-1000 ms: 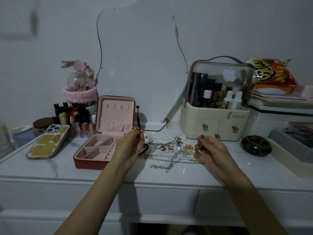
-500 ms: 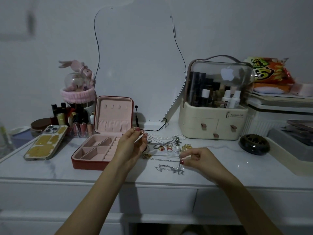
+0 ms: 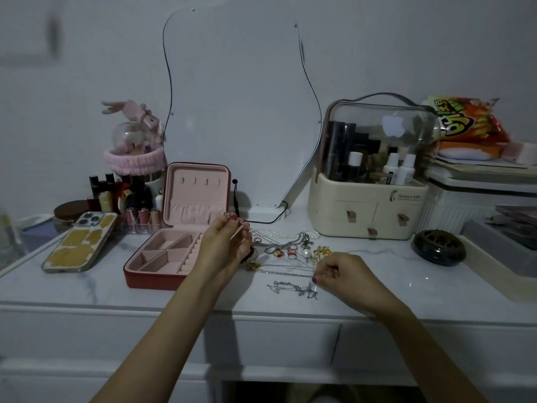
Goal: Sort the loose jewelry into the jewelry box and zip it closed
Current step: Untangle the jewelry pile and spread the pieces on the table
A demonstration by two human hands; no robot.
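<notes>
Pinching a thin chain (image 3: 279, 245) at both ends: left hand (image 3: 225, 245) fingertips raised beside the open jewelry box (image 3: 174, 251), right hand (image 3: 340, 273) fingertips low, over loose jewelry (image 3: 293, 251).

The open red zip-up jewelry box (image 3: 174, 251) sits left of the loose jewelry pile (image 3: 290, 251) on the white marble-top dresser (image 3: 406, 292); the gold-cased phone (image 3: 78, 242) lies further left, and the cream plastic cosmetics organizer (image 3: 369, 205) is behind-right.

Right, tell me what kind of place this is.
Most likely a bedroom vanity or dressing table at home. A wavy-edged mirror leans against the wall, a clear-lidded cosmetics organizer holds bottles, and lipsticks stand beside the open jewelry box.
</notes>
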